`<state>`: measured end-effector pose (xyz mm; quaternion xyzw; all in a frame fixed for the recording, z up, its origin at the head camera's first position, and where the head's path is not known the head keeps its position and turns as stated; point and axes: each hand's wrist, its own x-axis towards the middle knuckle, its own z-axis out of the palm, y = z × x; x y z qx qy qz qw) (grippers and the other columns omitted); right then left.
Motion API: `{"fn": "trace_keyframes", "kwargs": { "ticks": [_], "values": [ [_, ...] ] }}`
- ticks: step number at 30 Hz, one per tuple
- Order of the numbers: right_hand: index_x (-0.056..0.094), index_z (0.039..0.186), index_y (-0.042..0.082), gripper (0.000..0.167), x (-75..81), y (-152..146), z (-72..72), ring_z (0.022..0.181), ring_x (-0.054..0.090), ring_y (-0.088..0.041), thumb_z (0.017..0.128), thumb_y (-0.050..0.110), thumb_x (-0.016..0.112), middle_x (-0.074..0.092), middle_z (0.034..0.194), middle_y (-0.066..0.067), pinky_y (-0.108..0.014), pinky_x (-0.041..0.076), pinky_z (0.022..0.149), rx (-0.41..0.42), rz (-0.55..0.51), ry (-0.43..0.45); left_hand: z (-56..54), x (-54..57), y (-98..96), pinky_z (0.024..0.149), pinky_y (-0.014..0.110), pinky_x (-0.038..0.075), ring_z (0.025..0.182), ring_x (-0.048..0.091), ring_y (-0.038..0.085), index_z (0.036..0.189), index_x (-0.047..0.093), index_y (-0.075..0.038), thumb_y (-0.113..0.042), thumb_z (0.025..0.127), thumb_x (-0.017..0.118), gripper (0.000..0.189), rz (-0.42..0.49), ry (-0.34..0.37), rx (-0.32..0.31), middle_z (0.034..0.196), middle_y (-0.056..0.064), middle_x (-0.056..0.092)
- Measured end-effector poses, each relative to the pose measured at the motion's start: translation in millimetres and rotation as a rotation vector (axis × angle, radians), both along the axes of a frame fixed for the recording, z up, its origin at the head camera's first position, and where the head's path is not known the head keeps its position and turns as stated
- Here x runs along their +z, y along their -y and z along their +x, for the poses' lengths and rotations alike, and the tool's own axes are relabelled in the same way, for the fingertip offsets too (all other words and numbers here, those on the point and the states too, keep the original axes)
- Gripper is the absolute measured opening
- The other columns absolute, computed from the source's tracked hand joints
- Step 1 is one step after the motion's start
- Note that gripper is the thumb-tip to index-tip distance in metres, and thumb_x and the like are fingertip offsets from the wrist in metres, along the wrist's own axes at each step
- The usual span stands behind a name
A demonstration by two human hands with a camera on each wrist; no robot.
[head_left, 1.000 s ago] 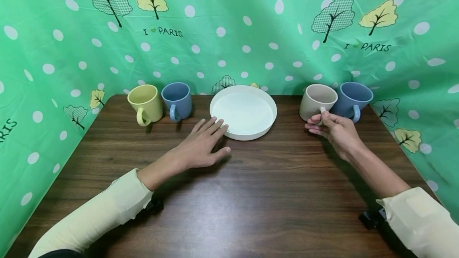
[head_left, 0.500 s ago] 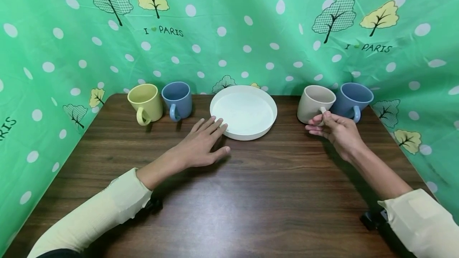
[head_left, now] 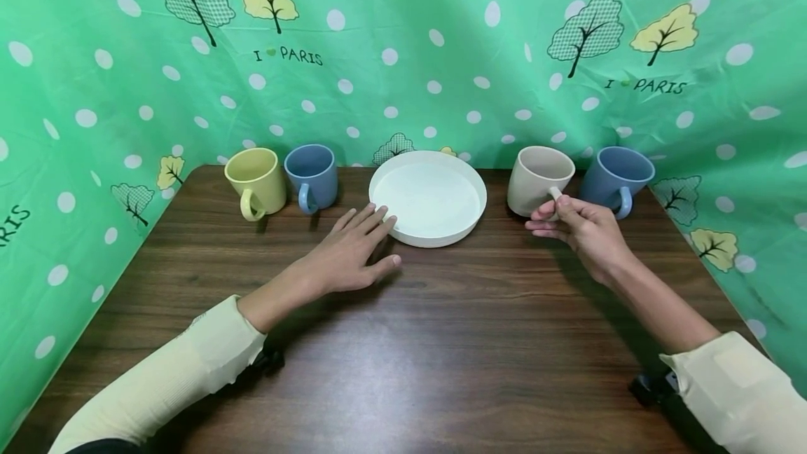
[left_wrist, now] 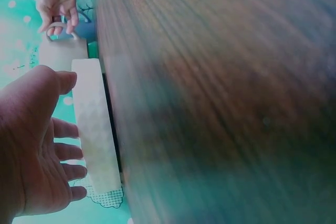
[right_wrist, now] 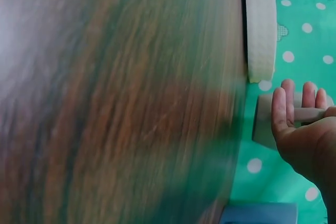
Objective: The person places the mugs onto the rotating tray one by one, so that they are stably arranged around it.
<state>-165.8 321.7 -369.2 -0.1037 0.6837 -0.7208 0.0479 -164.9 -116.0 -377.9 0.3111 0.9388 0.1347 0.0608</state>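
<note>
A light grey mug [head_left: 536, 181] stands upright at the right, and my right hand [head_left: 586, 233] pinches its handle between thumb and fingers. In the right wrist view the mug [right_wrist: 264, 121] shows partly behind that hand [right_wrist: 304, 129]. Left of it lies a round white tray [head_left: 431, 237] with a low rim. My left hand [head_left: 347, 251] is spread flat, its fingertips at the tray's near-left rim. The left wrist view has the thumb and fingers of this hand [left_wrist: 39, 145] extended close to the tray's side [left_wrist: 97, 129]; whether they touch it I cannot tell.
A blue mug [head_left: 618, 177] stands to the right of the grey one, a gap between them. A yellow mug [head_left: 255, 181] and another blue mug [head_left: 312, 177] stand at the back left. Behind the dark wooden table [head_left: 429, 356] hangs a green dotted curtain [head_left: 403, 54].
My right hand has moved left with the grey mug, away from the blue mug and toward the tray. The left hand has stayed nearly still by the tray.
</note>
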Motion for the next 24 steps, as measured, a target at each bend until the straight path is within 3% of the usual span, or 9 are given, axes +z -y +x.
{"fn": "trace_keyframes", "kwargs": {
  "ticks": [24],
  "values": [
    [0.074, 0.114, -0.004, 0.039, 9.3, 17, -3.6, 0.104, 0.086, -0.018, 0.12, 0.028, 0.053, 0.082, 0.109, -0.005, -0.031, 0.07, 0.094, 0.034, -0.002, -0.093, -8.2, -1.6, 2.4, 0.146, 0.058, 0.013, 0.179, 0.014, 0.038, 0.18, 0.023, -0.006, -0.067, 0.116, 0.043, 0.091, -0.02, 0.018, 0.075, 0.19, 0.016, 0.015]
  ]
}}
